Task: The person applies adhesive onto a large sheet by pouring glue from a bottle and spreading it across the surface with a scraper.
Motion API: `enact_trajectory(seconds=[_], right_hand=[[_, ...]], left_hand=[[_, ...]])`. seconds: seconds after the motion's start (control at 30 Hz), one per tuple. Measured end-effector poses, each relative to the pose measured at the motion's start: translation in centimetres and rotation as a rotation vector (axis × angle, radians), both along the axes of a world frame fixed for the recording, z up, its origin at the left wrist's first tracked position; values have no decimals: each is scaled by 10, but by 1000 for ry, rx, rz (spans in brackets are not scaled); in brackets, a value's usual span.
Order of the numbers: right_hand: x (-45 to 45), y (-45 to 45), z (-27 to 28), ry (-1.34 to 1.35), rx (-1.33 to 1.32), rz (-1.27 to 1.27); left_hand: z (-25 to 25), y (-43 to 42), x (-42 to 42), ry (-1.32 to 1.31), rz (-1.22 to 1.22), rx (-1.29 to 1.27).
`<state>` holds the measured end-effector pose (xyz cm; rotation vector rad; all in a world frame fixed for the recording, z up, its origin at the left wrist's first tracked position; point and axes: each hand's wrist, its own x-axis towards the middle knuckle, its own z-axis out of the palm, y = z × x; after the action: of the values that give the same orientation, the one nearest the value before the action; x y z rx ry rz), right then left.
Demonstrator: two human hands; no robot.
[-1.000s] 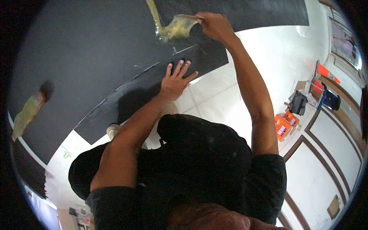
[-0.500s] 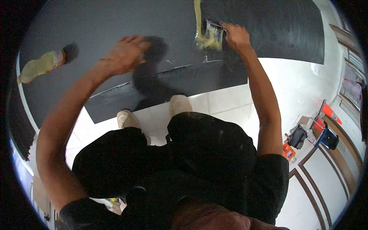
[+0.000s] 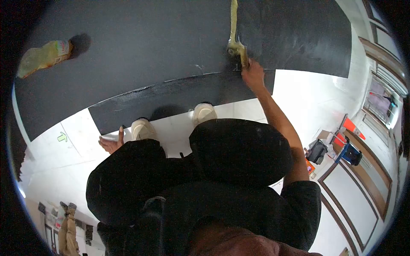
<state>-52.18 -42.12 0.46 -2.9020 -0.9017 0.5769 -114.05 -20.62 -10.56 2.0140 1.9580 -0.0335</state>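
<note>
We note a wide open lane across the black sheet (image 3: pixel 149 51) between the bottle (image 3: pixel 47 57) at far left and the yellow strip (image 3: pixel 233 25), which bars a sliding pass. Right of the scraper (image 3: pixel 244 56) in the right hand (image 3: pixel 253 74), room continues to the sheet's edge. The left shoe (image 3: pixel 143 129) crowds the left hand (image 3: pixel 112 144) inward; outward we have open floor (image 3: pixel 81 128).

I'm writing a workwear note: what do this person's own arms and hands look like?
The left hand and right hand are bare, without gloves. The right arm has a short black sleeve and a bare forearm, with no watch or band visible. The left forearm is hidden.
</note>
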Motion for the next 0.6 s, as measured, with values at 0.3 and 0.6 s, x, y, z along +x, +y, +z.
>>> enact_trajectory(seconds=[0.3,0.6], right_hand=[[-3,76,16,37,-108,219],[-63,33,23,121,-159,184]], left_hand=[[26,-3,31,177,-20,241],[31,9,33,174,-8,39]])
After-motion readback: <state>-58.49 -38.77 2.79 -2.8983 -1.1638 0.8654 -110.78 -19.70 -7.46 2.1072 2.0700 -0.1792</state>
